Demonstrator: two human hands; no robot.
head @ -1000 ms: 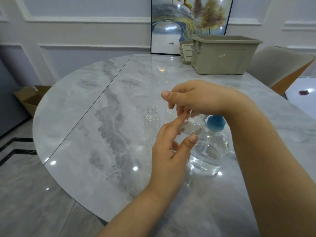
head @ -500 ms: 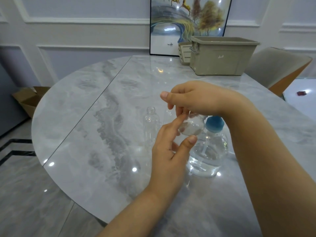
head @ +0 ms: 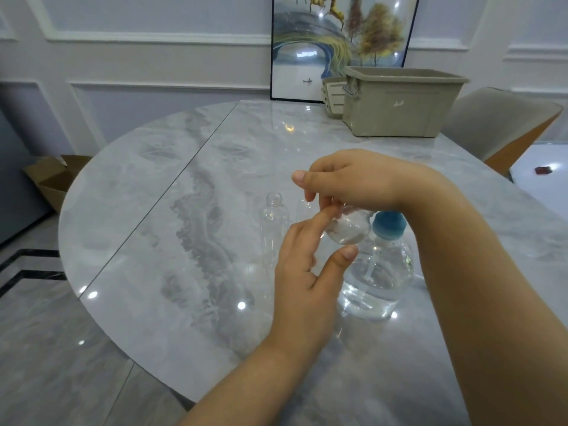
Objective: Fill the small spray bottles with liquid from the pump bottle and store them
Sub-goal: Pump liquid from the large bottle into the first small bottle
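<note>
My left hand (head: pixel 302 272) holds a small clear spray bottle (head: pixel 348 227) between forefinger and thumb, tilted with its base toward me. My right hand (head: pixel 350 178) comes over from the right and its curled fingers grip the bottle's top end, which is hidden under them. Just behind and right stands the pump bottle (head: pixel 376 272), clear with a blue collar, about a third full of clear liquid. An uncapped small clear bottle (head: pixel 273 224) stands upright on the marble table (head: pixel 172 247) to the left. Another clear bottle (head: pixel 304 207) is barely visible behind my fingers.
A beige plastic bin (head: pixel 399 103) stands at the table's far side with a smaller basket (head: pixel 333 93) against its left. A framed picture (head: pixel 341 41) leans on the wall. A chair (head: pixel 504 124) is at the right, a cardboard box (head: pixel 52 176) on the floor at left.
Both hands stay on the small bottle with only slight finger movement; the view has shifted a little.
</note>
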